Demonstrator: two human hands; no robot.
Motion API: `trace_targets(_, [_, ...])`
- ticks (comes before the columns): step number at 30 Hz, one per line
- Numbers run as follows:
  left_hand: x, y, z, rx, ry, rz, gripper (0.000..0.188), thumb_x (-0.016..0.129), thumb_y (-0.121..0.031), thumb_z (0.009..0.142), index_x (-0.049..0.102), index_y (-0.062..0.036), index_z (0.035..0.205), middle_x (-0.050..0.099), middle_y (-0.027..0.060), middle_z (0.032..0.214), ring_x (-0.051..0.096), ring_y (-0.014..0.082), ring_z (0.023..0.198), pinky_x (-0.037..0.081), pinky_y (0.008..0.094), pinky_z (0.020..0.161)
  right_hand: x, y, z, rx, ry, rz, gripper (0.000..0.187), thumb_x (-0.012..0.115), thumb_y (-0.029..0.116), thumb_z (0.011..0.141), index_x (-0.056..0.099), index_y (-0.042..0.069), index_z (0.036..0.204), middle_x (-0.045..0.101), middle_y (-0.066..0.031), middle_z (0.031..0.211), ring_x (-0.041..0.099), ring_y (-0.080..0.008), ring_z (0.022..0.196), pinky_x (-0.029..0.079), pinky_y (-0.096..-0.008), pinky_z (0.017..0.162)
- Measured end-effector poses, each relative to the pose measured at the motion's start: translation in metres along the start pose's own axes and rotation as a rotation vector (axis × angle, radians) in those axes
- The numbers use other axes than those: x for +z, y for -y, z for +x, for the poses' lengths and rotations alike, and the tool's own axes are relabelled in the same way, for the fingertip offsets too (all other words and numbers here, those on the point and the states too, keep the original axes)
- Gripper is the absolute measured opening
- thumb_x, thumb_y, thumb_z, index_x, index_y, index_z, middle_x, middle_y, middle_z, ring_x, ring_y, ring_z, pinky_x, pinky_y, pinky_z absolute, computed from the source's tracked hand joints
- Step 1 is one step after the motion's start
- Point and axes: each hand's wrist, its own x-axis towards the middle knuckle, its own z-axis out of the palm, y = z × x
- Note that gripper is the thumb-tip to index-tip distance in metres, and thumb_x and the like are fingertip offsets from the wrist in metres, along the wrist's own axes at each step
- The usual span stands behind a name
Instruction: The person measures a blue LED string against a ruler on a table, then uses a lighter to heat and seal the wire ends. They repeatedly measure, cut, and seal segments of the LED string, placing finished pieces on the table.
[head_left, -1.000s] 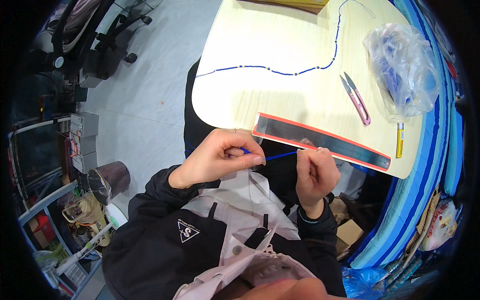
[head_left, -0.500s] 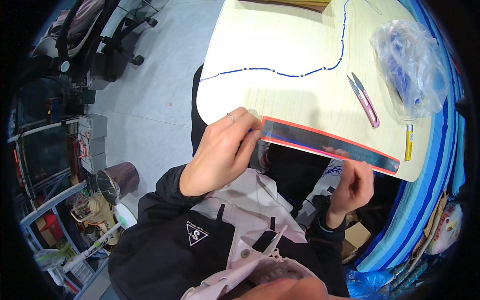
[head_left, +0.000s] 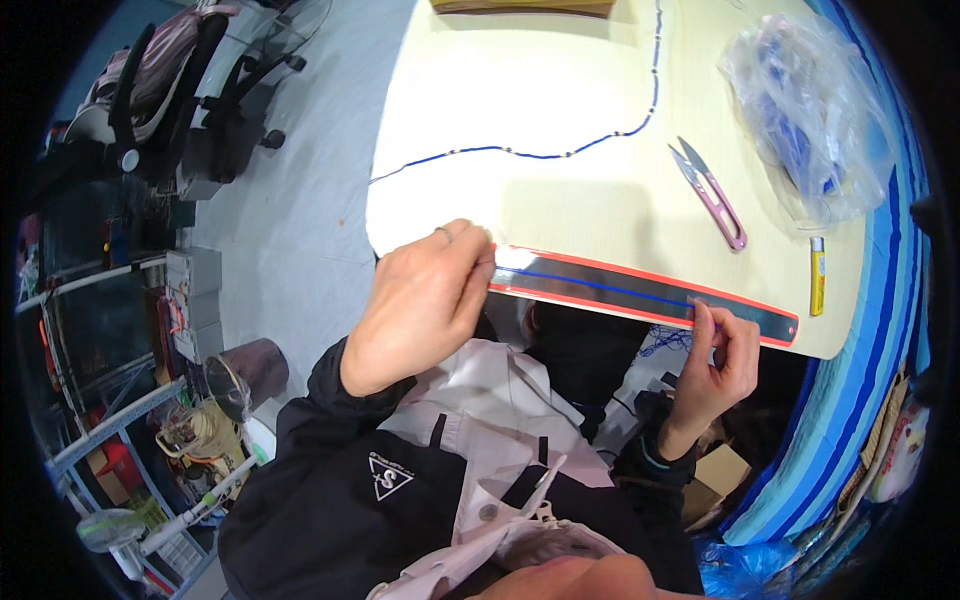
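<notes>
A dark ruler with red edges (head_left: 625, 274) lies along the near edge of the table. A thin blue cord (head_left: 600, 286) is stretched straight along its face. My left hand (head_left: 415, 300) is closed at the ruler's left end, gripping the cord there; its fingertips are partly hidden. Farther right, my right hand (head_left: 722, 358) pinches the cord between thumb and finger over the ruler. Beyond the ruler, a longer blue cord with small beads (head_left: 568, 155) curves across the tabletop. Pink-handled thread snips (head_left: 716, 200) lie to its right, blades apart.
On the table (head_left: 570, 215), a yellow lighter (head_left: 817, 276) and a clear plastic bag with blue contents (head_left: 800, 125) lie at the right. A brown box edge (head_left: 525, 7) shows at the far side. Loose blue cord (head_left: 665, 342) hangs below the near edge.
The blue cord now lies taut along the middle of the ruler instead of near its lower edge. My right hand has risen slightly onto the ruler. The whole view has shifted somewhat.
</notes>
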Motion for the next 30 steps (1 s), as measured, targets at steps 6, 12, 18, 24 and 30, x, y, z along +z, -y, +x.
trace_targets(6, [-0.001,-0.004,0.003,-0.021,0.036,-0.063,0.004,0.053,-0.002,0.080,0.051,-0.0003,0.082,0.054,0.0158,0.076,0.054,0.0357,0.070,0.042,0.0394,0.061,-0.011,-0.012,-0.001,0.138,-0.089,-0.050,0.010,0.068,-0.002,0.076,0.062,0.002,0.083,0.056,-0.0052,0.073,0.048,-0.0119,0.057,0.034,-0.0240,0.049])
trace_targets(12, [-0.001,-0.007,0.005,-0.060,0.057,-0.086,0.005,0.054,0.000,0.081,0.049,0.0018,0.079,0.051,0.0164,0.072,0.051,0.0328,0.064,0.040,0.0354,0.058,-0.016,-0.028,-0.014,-0.245,-0.212,-0.002,0.022,0.073,0.006,0.074,0.069,0.008,0.095,0.052,-0.0017,0.069,0.050,-0.0152,0.056,0.040,-0.0252,0.049])
trace_targets(18, [-0.002,-0.007,0.006,-0.068,0.067,-0.092,0.006,0.054,0.001,0.079,0.048,0.0021,0.077,0.049,0.0138,0.069,0.049,0.0270,0.062,0.039,0.0328,0.058,-0.014,-0.037,-0.017,-0.282,-0.018,-0.086,0.038,0.077,0.012,0.067,0.069,0.008,0.104,0.041,-0.0015,0.057,0.042,-0.0136,0.048,0.033,-0.0255,0.044])
trace_targets(24, [-0.002,-0.009,0.007,-0.099,0.077,-0.108,0.005,0.053,0.002,0.080,0.049,0.0028,0.077,0.048,0.0124,0.069,0.048,0.0228,0.060,0.040,0.0302,0.057,-0.018,-0.042,-0.018,-0.280,0.012,-0.152,0.039,0.076,0.020,0.068,0.068,0.010,0.106,0.034,-0.0021,0.054,0.038,-0.0150,0.046,0.029,-0.0281,0.044])
trace_targets(30, [-0.002,-0.008,0.007,-0.092,0.078,-0.154,0.005,0.052,0.003,0.080,0.049,0.0038,0.077,0.048,0.0113,0.068,0.048,0.0190,0.058,0.040,0.0275,0.055,-0.022,-0.044,-0.018,-0.286,0.016,-0.165,0.037,0.076,0.020,0.069,0.069,0.010,0.104,0.036,-0.0024,0.054,0.038,-0.0162,0.046,0.030,-0.0281,0.044])
